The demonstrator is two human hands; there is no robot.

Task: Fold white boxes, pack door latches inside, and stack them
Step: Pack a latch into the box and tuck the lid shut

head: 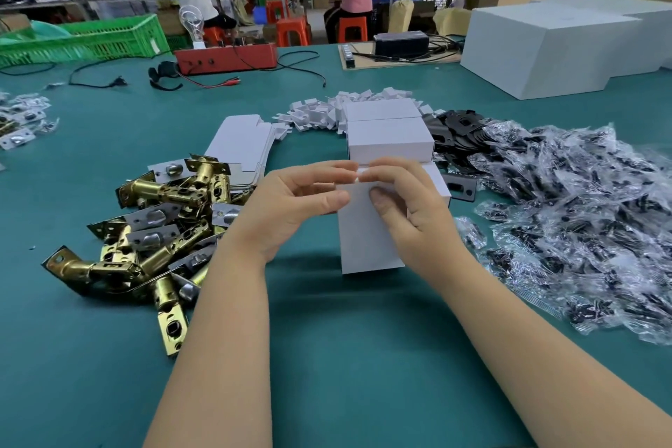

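The box (pixel 367 229) stands at the centre of the frame, upright on the green table (pixel 327 356), its top end between both hands. It is thin white card, so it should be light and stiff along its creases but easy to dent on the flat panels; the best hold is probably at the edges and corners, with fingertip pressure only on the flap being tucked. The left hand (pixel 291 207) pinches the upper left edge between thumb and fingers. The right hand (pixel 407 207) grasps the upper right, thumb pressed on the front panel and fingers curled over the top flap. Whether a latch is already inside cannot be told.

Just behind the box, above centre, sit two closed boxes (pixel 389 135), one behind the other. To their left lies a pile of flat blanks (pixel 243 145), slippery card that should slide off one at a time. At the lower left is a heap of brass latches (pixel 156 229): metal, heavy for their size, hard-edged, best taken by the barrel. White card inserts (pixel 327 111) lie scattered above centre. Black plates (pixel 462 131) and crinkly clear bags (pixel 582 215) of small parts fill the right side.
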